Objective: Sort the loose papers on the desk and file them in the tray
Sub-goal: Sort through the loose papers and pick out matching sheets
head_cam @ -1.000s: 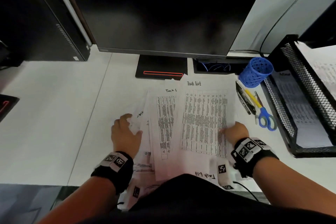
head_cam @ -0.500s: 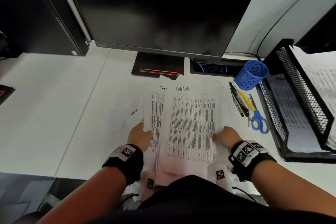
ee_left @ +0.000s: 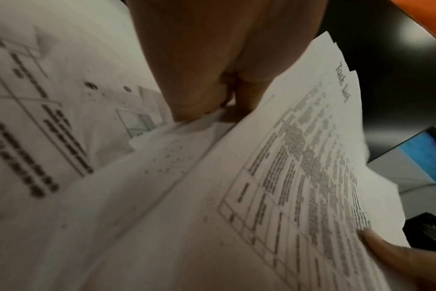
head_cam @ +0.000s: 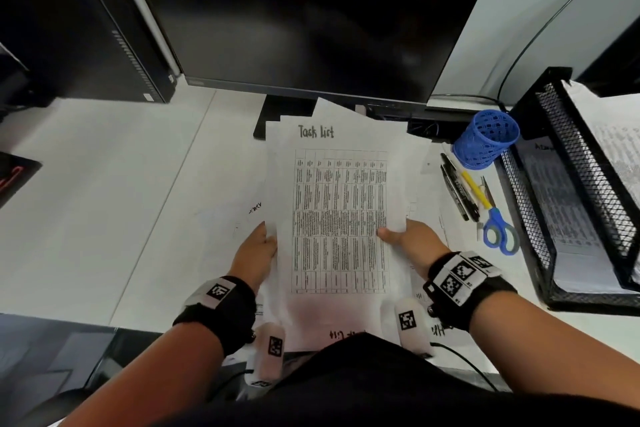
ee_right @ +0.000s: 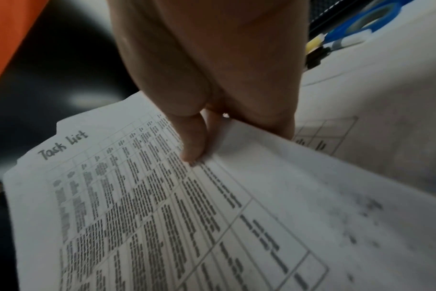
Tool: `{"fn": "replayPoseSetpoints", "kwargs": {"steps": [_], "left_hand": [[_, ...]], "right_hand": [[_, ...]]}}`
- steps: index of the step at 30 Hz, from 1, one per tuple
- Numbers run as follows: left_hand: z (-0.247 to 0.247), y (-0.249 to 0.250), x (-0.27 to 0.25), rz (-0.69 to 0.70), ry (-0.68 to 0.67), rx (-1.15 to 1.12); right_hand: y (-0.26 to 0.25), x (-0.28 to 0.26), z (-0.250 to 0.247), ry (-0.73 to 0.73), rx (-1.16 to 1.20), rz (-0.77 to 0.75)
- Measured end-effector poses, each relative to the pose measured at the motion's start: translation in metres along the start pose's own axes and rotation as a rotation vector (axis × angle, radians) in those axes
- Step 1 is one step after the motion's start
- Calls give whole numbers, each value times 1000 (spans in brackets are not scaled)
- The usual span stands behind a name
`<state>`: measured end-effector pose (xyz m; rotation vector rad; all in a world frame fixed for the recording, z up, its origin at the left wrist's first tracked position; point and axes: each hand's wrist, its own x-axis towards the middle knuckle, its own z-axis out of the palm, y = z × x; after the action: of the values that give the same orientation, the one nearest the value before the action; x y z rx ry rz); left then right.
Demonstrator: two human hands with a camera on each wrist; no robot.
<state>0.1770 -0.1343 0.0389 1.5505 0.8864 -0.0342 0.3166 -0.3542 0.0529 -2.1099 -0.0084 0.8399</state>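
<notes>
A stack of printed sheets (head_cam: 339, 218), topped by a "Task List" table page (ee_right: 142, 206), is lifted off the desk in front of me. My left hand (head_cam: 258, 248) grips its left edge; my right hand (head_cam: 408, 236) pinches its right edge, thumb on top (ee_right: 192, 141). From the left wrist the stack (ee_left: 274, 187) tilts up, with the right thumb at its far edge. More loose sheets (head_cam: 426, 191) lie on the desk below, and others (ee_left: 37, 118) show beneath the left hand. The black mesh tray (head_cam: 588, 191) at the right holds filed papers.
A dark monitor (head_cam: 311, 10) and its stand rise just behind the papers. A blue mesh pen cup (head_cam: 485, 139), pens (head_cam: 457, 187) and blue-handled scissors (head_cam: 498, 229) lie between the papers and the tray. A computer tower (head_cam: 69, 10) stands at the back left on the white desk (head_cam: 104, 201).
Both hands have gathered the spread sheets into one stack and lifted it from the desk, left hand moving right to the stack's edge; the stack now stands squared and higher, toward the monitor.
</notes>
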Motion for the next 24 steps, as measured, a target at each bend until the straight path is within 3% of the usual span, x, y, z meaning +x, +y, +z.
{"fn": "replayPoseSetpoints", "kwargs": {"steps": [3, 7, 11, 14, 16, 19, 22, 24], "left_hand": [[1, -3, -3, -97, 26, -102], [-3, -9, 3, 31, -52, 90], [-13, -7, 9, 58, -21, -19], [-17, 1, 13, 51, -14, -100], [-18, 6, 12, 32, -10, -146], [-20, 8, 11, 7, -59, -180], [-24, 6, 7, 10, -105, -168], [-25, 4, 6, 45, -121, -120]], "right_hand": [[0, 4, 11, 40, -9, -12], [3, 3, 15, 43, 82, -47], [-2, -1, 8, -64, 79, -124], [-8, -4, 0, -144, -22, -172], [-12, -4, -8, -153, -244, -189], [-14, 5, -30, -102, -495, -253], [-20, 14, -55, 89, -290, -308], [-33, 18, -63, 236, -253, -495]]}}
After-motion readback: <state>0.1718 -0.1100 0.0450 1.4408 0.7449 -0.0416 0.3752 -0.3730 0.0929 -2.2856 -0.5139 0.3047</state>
